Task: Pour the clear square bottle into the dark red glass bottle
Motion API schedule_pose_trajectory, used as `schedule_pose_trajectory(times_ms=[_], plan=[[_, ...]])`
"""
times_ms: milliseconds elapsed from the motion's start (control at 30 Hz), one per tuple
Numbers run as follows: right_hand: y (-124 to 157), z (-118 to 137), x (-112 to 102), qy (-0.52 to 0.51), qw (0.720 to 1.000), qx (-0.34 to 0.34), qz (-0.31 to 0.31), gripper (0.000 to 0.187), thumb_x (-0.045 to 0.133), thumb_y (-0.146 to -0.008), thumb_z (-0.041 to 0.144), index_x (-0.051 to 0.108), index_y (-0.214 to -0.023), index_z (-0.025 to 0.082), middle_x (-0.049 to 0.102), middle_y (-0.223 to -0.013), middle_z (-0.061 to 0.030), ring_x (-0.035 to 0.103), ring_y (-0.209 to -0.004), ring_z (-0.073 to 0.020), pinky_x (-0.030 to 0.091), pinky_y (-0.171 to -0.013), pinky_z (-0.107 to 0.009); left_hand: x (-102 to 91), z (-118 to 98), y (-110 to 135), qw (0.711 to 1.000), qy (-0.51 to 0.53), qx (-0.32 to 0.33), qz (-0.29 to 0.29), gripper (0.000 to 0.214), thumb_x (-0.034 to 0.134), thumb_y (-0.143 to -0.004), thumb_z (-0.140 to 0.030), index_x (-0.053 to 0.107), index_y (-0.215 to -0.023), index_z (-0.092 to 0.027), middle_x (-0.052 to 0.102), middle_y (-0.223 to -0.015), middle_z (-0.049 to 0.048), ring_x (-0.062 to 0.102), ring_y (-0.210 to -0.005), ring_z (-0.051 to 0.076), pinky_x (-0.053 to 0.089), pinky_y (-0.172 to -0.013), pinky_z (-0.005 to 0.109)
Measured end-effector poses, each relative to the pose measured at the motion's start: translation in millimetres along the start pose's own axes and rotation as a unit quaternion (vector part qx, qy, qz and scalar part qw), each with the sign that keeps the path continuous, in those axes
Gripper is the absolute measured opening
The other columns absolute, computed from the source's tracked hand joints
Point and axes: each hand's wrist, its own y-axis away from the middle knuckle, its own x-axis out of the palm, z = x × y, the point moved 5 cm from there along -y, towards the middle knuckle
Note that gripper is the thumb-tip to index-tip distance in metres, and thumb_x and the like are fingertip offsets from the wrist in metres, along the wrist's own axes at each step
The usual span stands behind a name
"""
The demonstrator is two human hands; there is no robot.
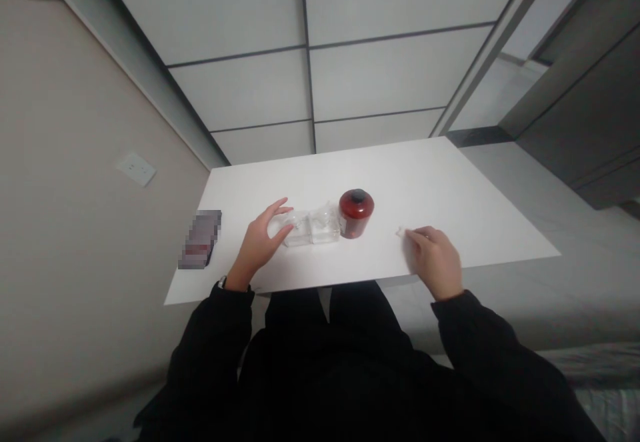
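Observation:
My left hand [259,242] sits at the left end of a clear plastic container [313,227], with thumb and fingers spread on either side of it. I cannot tell whether they grip it. Its right end nearly meets a dark red jar [357,214] with a black knob on its lid. My right hand [433,260] rests on the white tabletop [440,202], well to the right of the jar. A small white scrap [400,232] pokes out from its fingertips.
A dark rectangular object [200,239], pixelated and unidentifiable, lies at the table's left edge. A beige wall with a white switch plate [137,169] runs along the left. Dark cabinets [575,112] stand at the right. Black sleeves reach over the near edge.

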Motion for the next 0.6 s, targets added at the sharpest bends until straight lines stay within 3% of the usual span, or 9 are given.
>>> schedule_pose_trajectory(times_ms=[67, 167, 267, 333, 433, 600], plan=[[7, 24, 12, -0.004, 1.0, -0.006, 0.015, 0.038, 0.049, -0.098, 0.017, 0.071, -0.127, 0.025, 0.067, -0.101, -0.0129, 0.062, -0.1, -0.0326, 0.061, -0.085, -0.052, 2.8, -1, -4, 1.0, -0.003, 0.008, 0.004, 0.06, 0.067, -0.098, -0.045, 0.056, -0.151, -0.019, 0.076, -0.134, 0.0111, 0.069, -0.132, 0.028, 0.047, -0.123, 0.051], [18, 95, 48, -0.028, 0.996, -0.042, 0.074, 0.047, 0.05, -0.094, 0.013, 0.064, -0.138, 0.023, 0.068, -0.116, -0.0157, 0.061, -0.109, -0.0365, 0.064, -0.089, -0.057, 6.3, 0, -7, 1.0, -0.009, 0.009, 0.01, 0.055, 0.068, -0.096, -0.042, 0.062, -0.146, -0.02, 0.077, -0.13, 0.01, 0.07, -0.127, 0.028, 0.049, -0.12, 0.051], [23, 167, 83, -0.074, 0.984, -0.096, 0.134, 0.05, 0.055, -0.094, 0.013, 0.061, -0.143, 0.021, 0.068, -0.125, -0.0151, 0.061, -0.119, -0.034, 0.066, -0.098, -0.052, 5.5, -2, -9, 1.0, -0.003, 0.006, 0.003, 0.055, 0.072, -0.094, -0.043, 0.066, -0.142, -0.019, 0.077, -0.128, 0.0102, 0.072, -0.121, 0.027, 0.052, -0.118, 0.05], [22, 196, 97, -0.095, 0.974, -0.121, 0.164, 0.048, 0.057, -0.095, 0.017, 0.06, -0.143, 0.018, 0.068, -0.129, -0.0163, 0.061, -0.123, -0.0332, 0.067, -0.095, -0.048, 2.1, -6, -11, 1.0, 0.004, 0.009, -0.008, 0.055, 0.074, -0.092, -0.044, 0.068, -0.14, -0.018, 0.077, -0.129, 0.0106, 0.072, -0.119, 0.026, 0.054, -0.116, 0.048], [20, 206, 102, -0.103, 0.968, -0.131, 0.189, 0.044, 0.058, -0.099, 0.022, 0.06, -0.143, 0.017, 0.07, -0.13, -0.0167, 0.061, -0.124, -0.0323, 0.068, -0.091, -0.046, -5.6, -16, -15, 1.0, -0.001, 0.019, -0.024, 0.053, 0.075, -0.091, -0.043, 0.069, -0.138, -0.019, 0.077, -0.129, 0.009, 0.072, -0.115, 0.024, 0.056, -0.113, 0.044], [24, 176, 81, -0.087, 0.971, -0.126, 0.181, 0.044, 0.058, -0.103, 0.026, 0.059, -0.145, 0.013, 0.07, -0.132, -0.0178, 0.063, -0.124, -0.0319, 0.063, -0.102, -0.049, -25.8, -39, -21, 0.997, -0.023, 0.051, -0.047, 0.048, 0.076, -0.091, -0.04, 0.072, -0.135, -0.022, 0.078, -0.129, 0.0077, 0.073, -0.104, 0.02, 0.061, -0.1, 0.037]])
